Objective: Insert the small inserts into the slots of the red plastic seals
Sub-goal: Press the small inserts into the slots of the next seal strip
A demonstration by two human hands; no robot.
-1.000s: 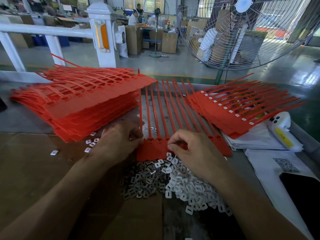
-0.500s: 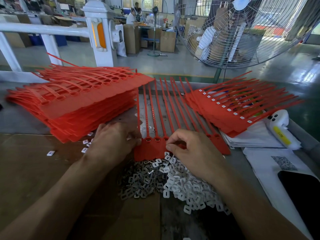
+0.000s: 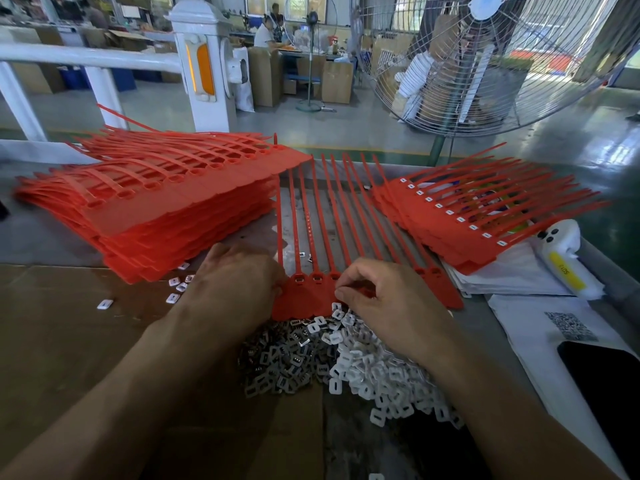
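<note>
Red plastic seal strip [image 3: 304,299] lies flat mid-worktop [image 3: 45,237], tails toward the far edge. Left hand [image 3: 235,282] curls over its left end, holding it down. Right hand [image 3: 384,303] fingertips are pinched together at a slot; contents not discernible. Small white and grey inserts [image 3: 346,362] are heaped at the near edge.

Seal strip [image 3: 311,299] lies mid-worktop [image 3: 52,237], straps running toward the far edge. Tall seal stack [image 3: 166,209] to its left, lower stack [image 3: 460,223] to its right. Insert pile [image 3: 346,358] at the strip's near edge. Left hand [image 3: 235,282] on the strip's left end, right hand [image 3: 391,306] on its middle. Phone [image 3: 602,386] on papers [image 3: 519,317] at the right edge.
</note>
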